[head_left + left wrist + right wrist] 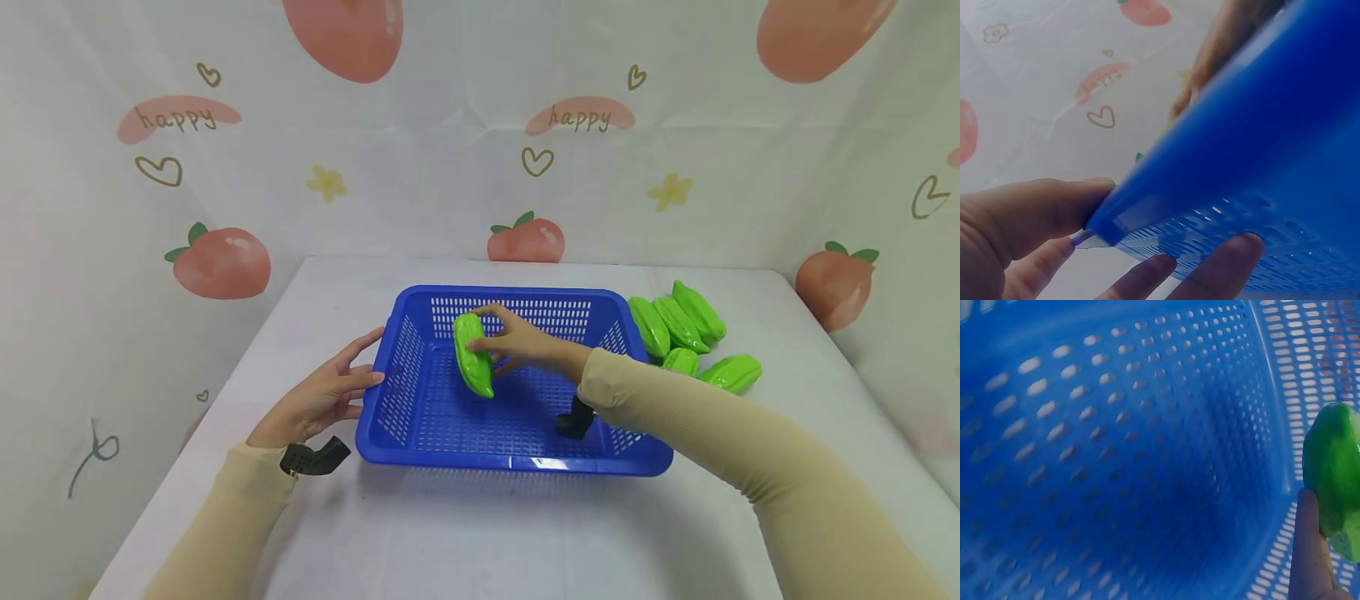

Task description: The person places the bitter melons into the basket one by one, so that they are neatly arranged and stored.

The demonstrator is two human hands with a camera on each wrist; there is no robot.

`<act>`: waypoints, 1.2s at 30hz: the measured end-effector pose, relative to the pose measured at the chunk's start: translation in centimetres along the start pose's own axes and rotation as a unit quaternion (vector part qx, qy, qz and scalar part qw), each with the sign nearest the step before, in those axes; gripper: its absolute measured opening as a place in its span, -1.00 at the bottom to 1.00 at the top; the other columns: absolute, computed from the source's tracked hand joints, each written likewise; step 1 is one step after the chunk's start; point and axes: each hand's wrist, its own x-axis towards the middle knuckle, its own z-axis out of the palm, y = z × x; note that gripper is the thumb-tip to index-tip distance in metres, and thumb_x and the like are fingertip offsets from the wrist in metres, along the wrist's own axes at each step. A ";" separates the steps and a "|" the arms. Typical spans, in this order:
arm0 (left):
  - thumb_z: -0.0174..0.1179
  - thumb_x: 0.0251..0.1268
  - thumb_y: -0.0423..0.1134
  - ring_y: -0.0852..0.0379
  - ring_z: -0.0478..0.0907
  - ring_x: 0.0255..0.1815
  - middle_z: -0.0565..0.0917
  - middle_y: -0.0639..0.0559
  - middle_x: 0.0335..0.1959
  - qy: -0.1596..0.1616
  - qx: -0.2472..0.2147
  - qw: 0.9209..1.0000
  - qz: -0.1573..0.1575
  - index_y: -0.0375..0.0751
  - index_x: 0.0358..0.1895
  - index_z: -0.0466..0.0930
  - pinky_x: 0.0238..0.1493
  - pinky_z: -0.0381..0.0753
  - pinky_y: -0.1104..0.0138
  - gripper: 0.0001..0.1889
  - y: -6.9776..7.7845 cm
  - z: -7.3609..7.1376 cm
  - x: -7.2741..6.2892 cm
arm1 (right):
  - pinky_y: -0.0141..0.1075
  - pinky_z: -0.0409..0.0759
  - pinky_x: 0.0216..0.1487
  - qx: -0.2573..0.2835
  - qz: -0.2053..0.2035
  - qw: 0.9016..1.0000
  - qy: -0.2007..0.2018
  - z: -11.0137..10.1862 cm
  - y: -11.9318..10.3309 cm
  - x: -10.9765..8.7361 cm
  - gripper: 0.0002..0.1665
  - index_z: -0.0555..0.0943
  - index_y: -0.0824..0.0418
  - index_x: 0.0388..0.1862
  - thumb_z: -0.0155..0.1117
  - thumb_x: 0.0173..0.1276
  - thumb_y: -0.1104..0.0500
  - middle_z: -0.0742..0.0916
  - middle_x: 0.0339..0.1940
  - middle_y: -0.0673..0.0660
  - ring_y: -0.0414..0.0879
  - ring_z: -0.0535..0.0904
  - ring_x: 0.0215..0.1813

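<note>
In the head view my right hand reaches over the blue basket and holds a glossy green star fruit between thumb and fingers. The fruit's pointed end tilts down toward the basket floor. A finger lies along the star fruit in the right wrist view, with the perforated wall behind it. My left hand grips the basket's left rim. Its thumb is right at the rim of the basket in the left wrist view, and the other fingers lie against the slotted outer wall.
Several more green star fruits lie on the white table, just right of the basket and partly behind my right forearm. A printed cloth backdrop rises behind the table and at both sides.
</note>
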 end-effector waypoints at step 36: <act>0.21 0.35 -0.19 -0.01 0.64 0.04 0.38 -0.27 0.29 0.006 0.006 1.000 -0.003 0.35 0.54 -0.13 0.01 0.65 0.03 -0.15 -0.1 0.0 -0.1 | -0.09 0.73 -0.15 0.107 0.062 0.991 0.059 5.5 1.6 4.2 -0.25 0.17 0.14 0.44 0.26 0.35 0.23 0.54 0.16 0.40 0.24 0.61 0.10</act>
